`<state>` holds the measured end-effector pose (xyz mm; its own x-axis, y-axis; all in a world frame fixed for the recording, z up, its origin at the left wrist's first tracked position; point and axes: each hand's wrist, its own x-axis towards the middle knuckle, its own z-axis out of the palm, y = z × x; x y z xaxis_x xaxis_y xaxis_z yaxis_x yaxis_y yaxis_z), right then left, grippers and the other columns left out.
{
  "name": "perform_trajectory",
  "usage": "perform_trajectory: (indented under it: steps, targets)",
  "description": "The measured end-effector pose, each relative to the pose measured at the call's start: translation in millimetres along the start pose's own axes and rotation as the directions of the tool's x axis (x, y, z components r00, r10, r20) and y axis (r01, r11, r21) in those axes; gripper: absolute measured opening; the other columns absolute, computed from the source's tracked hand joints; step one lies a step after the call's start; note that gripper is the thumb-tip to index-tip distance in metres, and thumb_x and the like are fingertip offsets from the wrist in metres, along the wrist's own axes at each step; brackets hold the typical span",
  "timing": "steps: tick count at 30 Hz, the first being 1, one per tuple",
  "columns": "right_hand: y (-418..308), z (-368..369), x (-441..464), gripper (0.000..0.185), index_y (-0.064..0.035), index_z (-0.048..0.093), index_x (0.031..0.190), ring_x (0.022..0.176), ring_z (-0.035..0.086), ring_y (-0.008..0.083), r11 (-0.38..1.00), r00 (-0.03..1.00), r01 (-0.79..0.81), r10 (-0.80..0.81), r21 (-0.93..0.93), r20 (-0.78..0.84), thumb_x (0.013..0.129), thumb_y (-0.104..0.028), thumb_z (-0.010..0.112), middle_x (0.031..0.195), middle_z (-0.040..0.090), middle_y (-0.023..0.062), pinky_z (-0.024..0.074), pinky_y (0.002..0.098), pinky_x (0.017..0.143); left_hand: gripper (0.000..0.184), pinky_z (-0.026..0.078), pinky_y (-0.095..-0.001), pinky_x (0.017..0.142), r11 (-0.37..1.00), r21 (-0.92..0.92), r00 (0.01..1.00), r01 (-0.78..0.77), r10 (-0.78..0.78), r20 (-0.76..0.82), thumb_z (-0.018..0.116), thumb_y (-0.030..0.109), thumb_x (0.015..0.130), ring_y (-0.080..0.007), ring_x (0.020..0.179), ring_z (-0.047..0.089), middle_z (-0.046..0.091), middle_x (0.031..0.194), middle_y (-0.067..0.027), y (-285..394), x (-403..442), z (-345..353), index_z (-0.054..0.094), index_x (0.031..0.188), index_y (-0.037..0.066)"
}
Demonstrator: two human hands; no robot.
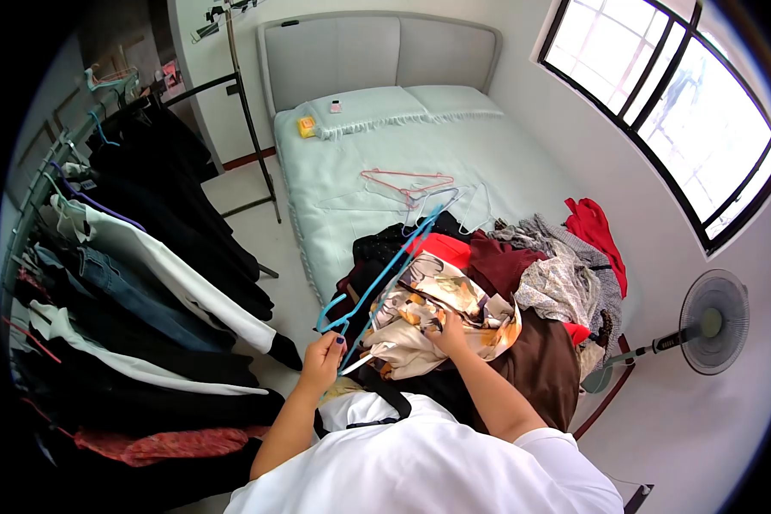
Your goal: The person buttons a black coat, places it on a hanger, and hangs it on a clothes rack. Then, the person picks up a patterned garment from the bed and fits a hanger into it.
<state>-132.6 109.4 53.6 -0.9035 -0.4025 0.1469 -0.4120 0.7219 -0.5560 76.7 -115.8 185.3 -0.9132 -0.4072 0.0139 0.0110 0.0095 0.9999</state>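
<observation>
My left hand [323, 357] is closed around a blue clothes hanger [373, 289], near its hook. The hanger tilts up and away over the pile of clothes. My right hand [448, 332] grips a cream patterned garment [428, 295] with orange and dark markings, its fingers partly sunk in the folds. Around this garment lie a dark red cloth [499, 267], a brown cloth [535, 364] and a bright red piece [445, 248]. A red hanger [407, 182] and some pale hangers rest on the bed beyond the pile.
The bed [313, 197] has a grey headboard [343, 64], with a yellow packet [306, 127] by the pillows. A rack with hanging clothes [163, 257] runs along my left. To the right are a fan [714, 321] and a window [668, 111]. A metal stand [240, 111] is behind the rack.
</observation>
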Motion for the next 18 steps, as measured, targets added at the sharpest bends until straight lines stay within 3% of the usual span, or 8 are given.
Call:
perform_trajectory:
  steps: [3,5,9,11,12,13,15,18]
  targets:
    - [-4,21,5,0.067,0.0029,0.046,0.108,0.101,0.05,0.0347,0.999,0.999,0.002,-0.003,0.041,0.041,0.059,-0.031,0.076,0.105,0.053,0.0232,0.0415,0.0377,0.086,0.025,0.033,-0.021,0.047,1.0,0.012,0.999,-0.023,0.022,0.037,0.044,0.02,0.091,-0.0054,0.049,0.04,0.044,0.057,0.0011,2,-4,-1,0.05,0.073,0.004]
    - [-16,16,7,0.063,0.0012,0.048,0.108,0.09,0.055,0.0334,0.973,0.892,-0.218,0.228,-0.069,0.392,0.059,-0.027,0.075,0.098,0.057,0.0205,0.0446,0.0377,0.081,0.031,0.026,-0.0182,0.044,0.996,0.037,0.996,-0.081,0.079,0.046,0.043,0.028,0.092,-0.0029,0.047,0.033,0.037,0.056,0.0038,7,-4,5,0.047,0.073,0.005]
    - [9,21,5,0.038,-0.0009,0.055,0.095,0.076,0.059,0.025,0.955,0.895,-0.27,0.202,0.122,0.398,0.064,-0.018,0.068,0.082,0.061,0.0151,0.0461,0.0334,0.069,0.03,0.027,-0.0183,0.044,0.991,0.088,0.993,-0.096,0.09,0.072,0.043,0.028,0.092,-0.0028,0.048,0.034,0.039,0.056,0.0038,7,-2,5,0.049,0.073,0.005]
    - [33,23,16,0.018,-0.0006,0.058,0.087,0.063,0.056,0.0158,0.659,0.927,-0.374,0.241,0.652,0.288,0.069,-0.004,0.059,0.069,0.058,0.0073,0.0435,0.0283,0.056,0.025,0.032,-0.0226,0.048,0.989,0.149,0.999,-0.026,0.023,0.022,0.044,0.019,0.091,-0.0067,0.051,0.039,0.043,0.056,0.0007,10,2,7,0.049,0.074,0.002]
    - [21,-14,20,0.018,-0.0026,0.059,0.088,0.065,0.055,0.0134,0.633,0.929,-0.339,0.342,0.696,0.141,0.071,-0.002,0.057,0.072,0.058,0.0042,0.0429,0.0271,0.056,0.027,0.031,-0.0233,0.047,0.988,0.156,1.0,-0.02,0.022,-0.011,0.044,0.022,0.091,-0.0066,0.051,0.038,0.042,0.054,0.0004,5,5,9,0.05,0.074,0.002]
    - [36,-33,27,0.019,-0.0043,0.059,0.09,0.069,0.055,0.0116,0.409,0.888,-0.332,0.439,0.85,0.136,0.072,-0.001,0.055,0.079,0.059,0.0028,0.0437,0.0254,0.059,0.027,0.031,-0.0233,0.047,0.988,0.154,1.0,-0.021,0.021,0.003,0.044,0.022,0.091,-0.0066,0.051,0.038,0.042,0.054,0.0004,4,7,11,0.05,0.074,0.002]
    - [22,-103,18,0.024,-0.0044,0.06,0.097,0.072,0.055,0.0107,0.253,0.896,0.028,0.422,0.967,-0.136,0.075,0.002,0.053,0.084,0.06,0.002,0.0444,0.0224,0.065,0.029,0.03,-0.0239,0.047,0.969,0.246,0.997,-0.018,0.036,-0.071,0.045,0.023,0.091,-0.0068,0.05,0.038,0.042,0.054,0.0,1,12,16,0.05,0.072,0.002]
    - [29,-170,-26,0.018,0.0015,0.059,0.095,0.073,0.054,0.0086,0.438,0.877,0.196,0.321,0.877,-0.357,0.08,0.002,0.049,0.082,0.06,0.0014,0.0423,0.0212,0.064,0.029,0.031,-0.0241,0.048,0.971,0.238,0.997,-0.015,0.033,-0.073,0.045,0.022,0.091,-0.0074,0.051,0.037,0.042,0.054,-0.0008,-6,23,25,0.05,0.071,0.002]
